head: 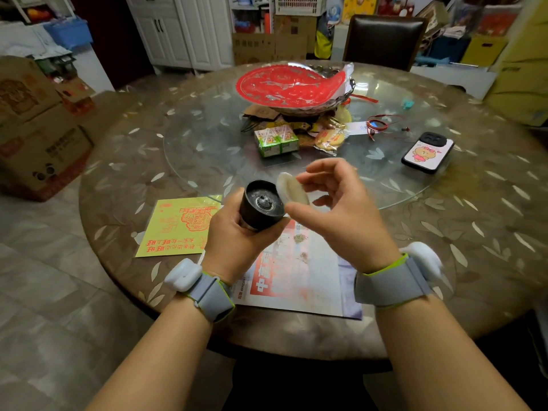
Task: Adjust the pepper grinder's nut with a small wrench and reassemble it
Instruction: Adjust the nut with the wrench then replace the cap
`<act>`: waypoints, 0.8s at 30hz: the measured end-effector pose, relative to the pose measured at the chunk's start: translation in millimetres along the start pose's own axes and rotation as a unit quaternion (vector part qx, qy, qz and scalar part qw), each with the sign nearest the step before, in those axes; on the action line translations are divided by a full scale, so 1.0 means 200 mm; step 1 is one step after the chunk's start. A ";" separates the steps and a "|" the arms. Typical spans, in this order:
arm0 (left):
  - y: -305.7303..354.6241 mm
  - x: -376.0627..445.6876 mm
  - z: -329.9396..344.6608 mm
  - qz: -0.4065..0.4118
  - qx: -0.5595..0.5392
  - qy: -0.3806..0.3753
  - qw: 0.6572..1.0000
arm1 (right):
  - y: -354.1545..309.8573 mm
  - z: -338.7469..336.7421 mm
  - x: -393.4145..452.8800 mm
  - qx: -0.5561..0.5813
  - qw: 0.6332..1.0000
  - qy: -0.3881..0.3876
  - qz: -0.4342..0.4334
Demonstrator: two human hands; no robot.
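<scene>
Head view: one grinder (262, 204) gripped by left hand (237, 235); right hand (335, 209) fingers pinch one pale lid (292, 189) (two juice cartons (275, 140) at twelve o'clock) over round bench (489, 232).

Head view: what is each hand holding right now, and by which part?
Left hand grips the black grinder body round its lower side. Right hand pinches the pale round cap at its edge.

Your left hand (237, 235) holds the grinder (261, 204) over the newspaper (299, 280); cap (292, 189) in your right hand (335, 209), just right of it. Phone (427, 152) sits far right, envelope (178, 226) left.
</scene>
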State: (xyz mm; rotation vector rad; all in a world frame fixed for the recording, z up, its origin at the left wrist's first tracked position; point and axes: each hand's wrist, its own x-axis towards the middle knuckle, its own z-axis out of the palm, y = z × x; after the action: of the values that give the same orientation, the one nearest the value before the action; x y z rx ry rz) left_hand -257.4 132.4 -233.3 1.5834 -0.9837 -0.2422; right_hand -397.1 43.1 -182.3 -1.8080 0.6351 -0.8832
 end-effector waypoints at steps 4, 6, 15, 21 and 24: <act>0.01 0.00 0.00 0.002 0.022 -0.021 1.000 | -0.06 0.05 0.02 -0.053 0.998 -0.027 -0.035; 0.01 0.00 0.00 0.003 0.021 -0.027 0.999 | -0.07 0.06 0.02 -0.071 0.996 -0.036 -0.044; 0.02 0.00 -0.01 0.009 0.017 -0.030 0.999 | -0.09 0.05 0.04 -0.099 0.992 -0.063 -0.047; 0.01 0.00 -0.02 0.033 0.019 -0.025 0.999 | -0.12 0.05 0.05 -0.137 0.986 -0.080 -0.053; 0.01 0.00 -0.02 0.041 0.014 -0.022 0.999 | -0.15 0.06 0.07 -0.173 0.978 -0.097 -0.060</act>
State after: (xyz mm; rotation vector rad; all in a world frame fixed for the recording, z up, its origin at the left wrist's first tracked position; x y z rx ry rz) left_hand -255.8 135.4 -230.6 1.5658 -1.0880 -0.2079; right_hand -379.0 50.4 -153.5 -2.2344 0.5843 -0.6920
